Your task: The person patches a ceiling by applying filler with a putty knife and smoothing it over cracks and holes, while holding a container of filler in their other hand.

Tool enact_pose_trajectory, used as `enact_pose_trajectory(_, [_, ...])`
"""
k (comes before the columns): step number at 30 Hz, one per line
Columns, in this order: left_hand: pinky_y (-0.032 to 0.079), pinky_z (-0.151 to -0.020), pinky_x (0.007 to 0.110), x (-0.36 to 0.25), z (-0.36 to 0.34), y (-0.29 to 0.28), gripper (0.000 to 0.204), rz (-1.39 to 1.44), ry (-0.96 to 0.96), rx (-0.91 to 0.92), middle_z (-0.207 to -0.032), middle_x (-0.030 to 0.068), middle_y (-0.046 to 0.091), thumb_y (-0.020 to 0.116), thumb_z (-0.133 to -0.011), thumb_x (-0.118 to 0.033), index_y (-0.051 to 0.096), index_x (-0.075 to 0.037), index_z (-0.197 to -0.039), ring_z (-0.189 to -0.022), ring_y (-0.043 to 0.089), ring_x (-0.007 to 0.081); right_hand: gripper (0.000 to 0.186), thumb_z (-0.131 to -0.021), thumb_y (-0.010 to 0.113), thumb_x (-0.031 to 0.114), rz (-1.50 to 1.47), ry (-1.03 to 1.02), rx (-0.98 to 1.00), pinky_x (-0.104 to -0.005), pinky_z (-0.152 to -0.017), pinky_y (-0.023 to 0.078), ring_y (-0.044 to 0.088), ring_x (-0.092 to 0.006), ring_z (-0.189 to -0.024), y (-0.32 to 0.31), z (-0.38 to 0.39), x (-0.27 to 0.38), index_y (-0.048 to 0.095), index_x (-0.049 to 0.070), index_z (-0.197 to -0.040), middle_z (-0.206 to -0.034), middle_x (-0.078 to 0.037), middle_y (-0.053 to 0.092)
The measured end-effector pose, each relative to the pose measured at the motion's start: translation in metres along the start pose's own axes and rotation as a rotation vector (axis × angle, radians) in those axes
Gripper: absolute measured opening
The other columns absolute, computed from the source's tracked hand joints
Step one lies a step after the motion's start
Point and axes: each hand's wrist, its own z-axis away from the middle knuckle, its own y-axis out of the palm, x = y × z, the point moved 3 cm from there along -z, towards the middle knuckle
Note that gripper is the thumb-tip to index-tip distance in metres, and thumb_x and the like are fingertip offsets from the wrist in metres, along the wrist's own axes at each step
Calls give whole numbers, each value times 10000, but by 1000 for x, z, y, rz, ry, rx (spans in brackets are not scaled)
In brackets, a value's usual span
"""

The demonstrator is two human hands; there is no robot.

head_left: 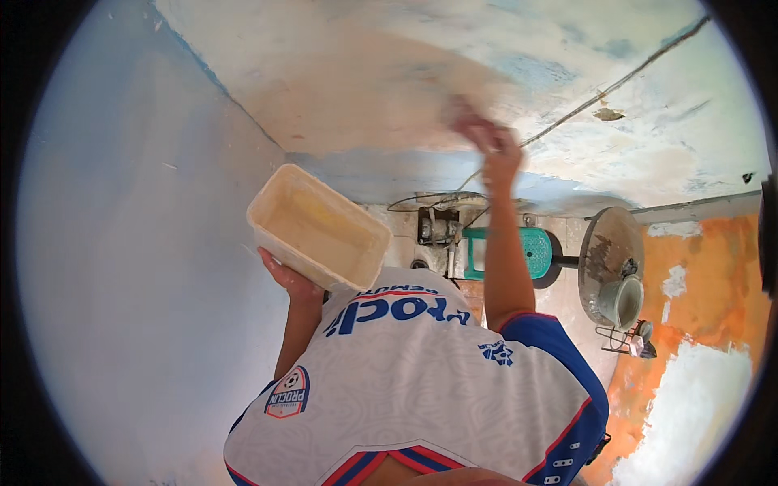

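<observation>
My left hand (288, 277) grips a pale rectangular plastic tub (320, 227) from its lower left side; a little light residue coats its inside. My right hand (494, 146) is raised against the patchy white and blue wall (381, 81) in front of me. Its fingers are closed and smeared by motion, and whatever is in them is too blurred to make out. A tan patch covers the wall around that hand.
Beyond my torso are a green plastic stool (527, 251), a small pump (433, 231), loose cables and a round dark tabletop (600, 243) with a pail (622, 301) on it. A pale wall (113, 283) stands at my left, a peeling orange wall (681, 283) at my right.
</observation>
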Motion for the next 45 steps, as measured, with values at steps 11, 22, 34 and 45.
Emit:
enact_pose_trajectory(11, [399, -1133, 448, 37, 59, 26, 710, 7, 96, -67, -1546, 79, 405, 302, -1021, -644, 363, -160, -1537, -1390, 430, 309, 149, -926, 732, 68, -232, -107, -241, -281, -781, 570, 695, -148, -849, -77, -80, 3, 701, -15, -1045, -955, -86, 727])
enact_pose_trajectory(22, [380, -1151, 455, 93, 99, 45, 717, 26, 106, -42, -1563, 68, 393, 297, -1026, -643, 330, -169, -1562, -1413, 408, 305, 266, -864, 800, 192, -188, -177, 47, -309, -810, 560, 713, -169, -866, -65, -56, 21, 752, 33, -1072, -893, -124, 741])
enact_pose_trajectory(34, [399, -1131, 433, 124, 135, 36, 721, 45, 131, -93, -1535, 80, 422, 301, -1022, -643, 357, -141, -1537, -1385, 439, 293, 231, -884, 794, 134, -312, -266, -176, -272, -595, 493, 594, -103, -645, -150, -93, 5, 625, -5, -811, -773, -40, 677])
enact_pose_trajectory(45, [414, -1119, 430, 115, 131, 48, 712, 59, 165, -66, -1524, 84, 437, 305, -1024, -635, 363, -141, -1534, -1377, 451, 295, 310, -847, 802, 200, 33, -328, -230, -301, -629, 491, 618, -145, -667, -128, -124, 26, 706, 11, -1073, -793, -110, 687])
